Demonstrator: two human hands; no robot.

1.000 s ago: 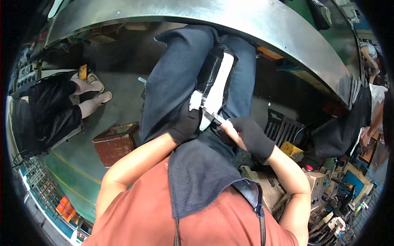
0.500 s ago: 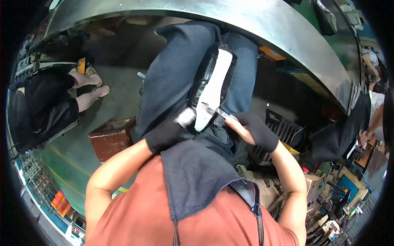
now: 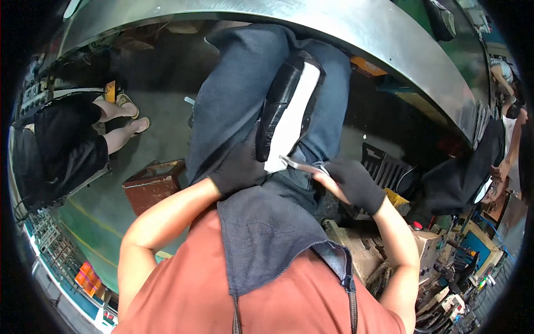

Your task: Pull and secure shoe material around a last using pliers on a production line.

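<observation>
A black shoe upper (image 3: 273, 114) lies lengthwise, bottom up, on my thighs. A long white insole (image 3: 297, 108) runs along its middle. My left hand (image 3: 245, 166), in a dark glove, is closed round the near left end of the shoe; some of its fingers are hidden beside it. In my right hand (image 3: 350, 181), also dark-gloved with bare skin at the thumb, is a pair of metal pincers (image 3: 305, 166). Their curved head meets the near end of the insole. The fingers round the handles are partly hidden.
A curved metal bench (image 3: 356, 33) spans the far side, above my knees. To the left stand a brown box (image 3: 154, 186) and another person (image 3: 61, 139), seated. A dark slatted crate (image 3: 384, 170) and machinery (image 3: 439, 295) are at the right. Another person's arm (image 3: 503, 156) shows at the right edge.
My left hand has moved right, onto the shoe's near end. The pincers and my right hand have come slightly nearer to me and turned. The shoe has shifted a little.
</observation>
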